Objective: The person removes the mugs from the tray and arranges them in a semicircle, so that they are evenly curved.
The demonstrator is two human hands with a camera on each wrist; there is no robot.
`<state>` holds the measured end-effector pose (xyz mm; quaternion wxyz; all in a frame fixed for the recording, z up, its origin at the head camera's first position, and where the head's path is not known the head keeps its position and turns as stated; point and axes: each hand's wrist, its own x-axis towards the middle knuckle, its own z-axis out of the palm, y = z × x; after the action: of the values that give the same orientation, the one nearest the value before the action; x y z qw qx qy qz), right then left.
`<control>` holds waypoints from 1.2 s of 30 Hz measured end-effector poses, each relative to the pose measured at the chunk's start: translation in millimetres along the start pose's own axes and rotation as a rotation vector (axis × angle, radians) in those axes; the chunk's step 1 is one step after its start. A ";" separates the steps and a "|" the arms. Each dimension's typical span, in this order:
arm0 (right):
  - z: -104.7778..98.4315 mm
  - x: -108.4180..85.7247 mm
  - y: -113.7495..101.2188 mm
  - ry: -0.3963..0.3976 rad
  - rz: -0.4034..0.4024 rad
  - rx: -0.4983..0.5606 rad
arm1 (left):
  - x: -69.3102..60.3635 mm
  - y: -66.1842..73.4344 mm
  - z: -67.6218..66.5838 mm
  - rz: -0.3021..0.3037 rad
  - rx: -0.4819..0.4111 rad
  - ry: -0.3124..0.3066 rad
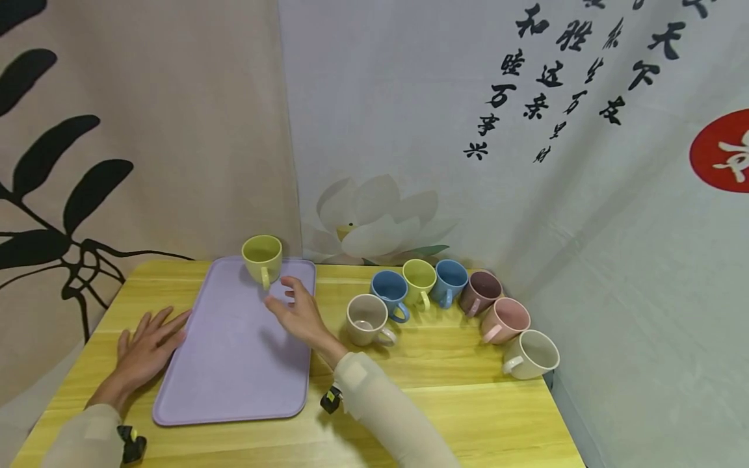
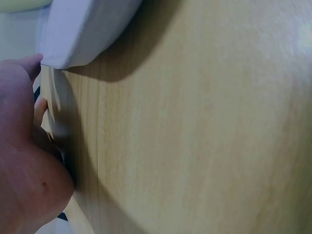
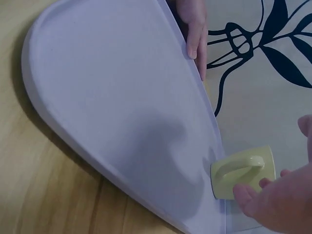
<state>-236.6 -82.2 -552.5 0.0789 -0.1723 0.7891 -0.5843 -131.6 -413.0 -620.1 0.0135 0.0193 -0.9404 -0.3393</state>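
Note:
A yellow-green mug stands upright at the far end of a lilac tray, its handle toward me. Just short of that mug, my right hand hovers over the tray with thumb and fingers spread apart and nothing between them. In the right wrist view the mug shows beside the fingertips; whether they touch it I cannot tell. My left hand lies on the table with its fingers extended, fingertips against the tray's left edge. The left wrist view shows part of that hand beside the tray's corner.
Right of the tray stand a beige mug, two blue mugs, another yellow-green mug, a purple mug, a pink mug and a cream mug. A printed curtain hangs behind the wooden table.

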 end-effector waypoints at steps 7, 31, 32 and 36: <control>9.4 7.0 -1.2 -0.024 0.006 -0.041 | -0.6 0.1 -0.5 0.004 0.007 0.003; 35.0 42.9 -5.5 0.028 0.180 0.152 | 0.4 -1.2 0.2 0.000 0.006 0.006; 34.7 42.8 -5.8 0.022 0.182 0.164 | 0.2 -1.2 0.2 0.000 0.005 0.006; 33.8 42.1 -8.5 0.014 0.188 0.202 | -0.4 -2.2 1.4 0.000 0.002 0.011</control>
<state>-263.2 -130.0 -551.4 0.1447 -0.0848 0.7393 -0.6521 -131.1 -413.8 -622.6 0.0186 0.0214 -0.9406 -0.3382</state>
